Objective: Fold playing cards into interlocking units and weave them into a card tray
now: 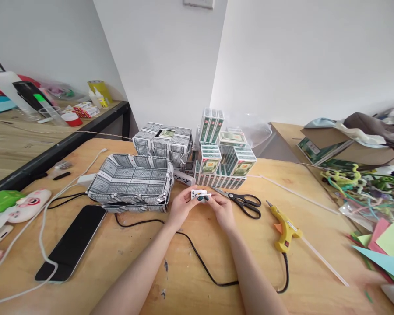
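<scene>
A small white playing card with a Q at its corner is pinched between my two hands above the table's middle. My left hand grips its left side, and my right hand closes on its right side. Dark nails show on both thumbs. Just left of my hands is an open tray built of patterned cards. Behind the tray stands a box-like card structure. Stacked green and white card packs rise beyond my hands. Black-handled scissors lie right of my right hand.
A yellow glue gun with a black cable and a clear glue stick lie at the right. On the left are a black tablet and white cords. Pipe cleaners and coloured paper fill the right edge.
</scene>
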Action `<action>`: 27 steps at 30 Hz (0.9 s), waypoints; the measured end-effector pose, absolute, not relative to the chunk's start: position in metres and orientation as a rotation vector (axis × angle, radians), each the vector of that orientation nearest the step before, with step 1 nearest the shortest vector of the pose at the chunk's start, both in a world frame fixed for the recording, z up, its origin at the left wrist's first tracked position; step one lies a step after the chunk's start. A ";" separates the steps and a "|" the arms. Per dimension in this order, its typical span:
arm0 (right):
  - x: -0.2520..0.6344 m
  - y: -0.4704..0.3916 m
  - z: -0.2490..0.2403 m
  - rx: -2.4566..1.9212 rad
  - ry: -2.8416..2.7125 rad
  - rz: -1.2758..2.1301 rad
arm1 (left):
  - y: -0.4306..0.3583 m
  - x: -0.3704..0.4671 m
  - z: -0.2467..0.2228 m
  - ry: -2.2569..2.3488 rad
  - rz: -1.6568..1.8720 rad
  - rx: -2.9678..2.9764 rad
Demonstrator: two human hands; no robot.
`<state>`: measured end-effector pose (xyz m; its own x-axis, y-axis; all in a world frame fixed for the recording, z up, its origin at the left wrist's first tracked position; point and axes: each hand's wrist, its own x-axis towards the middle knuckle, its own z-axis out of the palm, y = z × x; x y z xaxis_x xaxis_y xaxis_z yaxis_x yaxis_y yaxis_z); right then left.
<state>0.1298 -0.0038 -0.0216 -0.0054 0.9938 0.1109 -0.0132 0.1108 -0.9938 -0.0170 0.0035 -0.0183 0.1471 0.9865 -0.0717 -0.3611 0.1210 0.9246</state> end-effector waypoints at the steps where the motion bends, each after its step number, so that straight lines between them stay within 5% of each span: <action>1: 0.129 -0.004 -0.022 -1.117 -1.257 1.118 | 0.003 -0.017 -0.018 0.874 1.206 0.894; 27: 0.120 -0.001 -0.028 -1.197 -0.899 1.155 | 0.000 -0.008 -0.023 1.021 1.266 0.712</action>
<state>0.1197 -0.0014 -0.0276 0.2118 0.9756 -0.0570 -0.1840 -0.0175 -0.9828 -0.0084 -0.0003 -0.0232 -0.0099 0.9758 -0.2187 -0.4209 0.1943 0.8860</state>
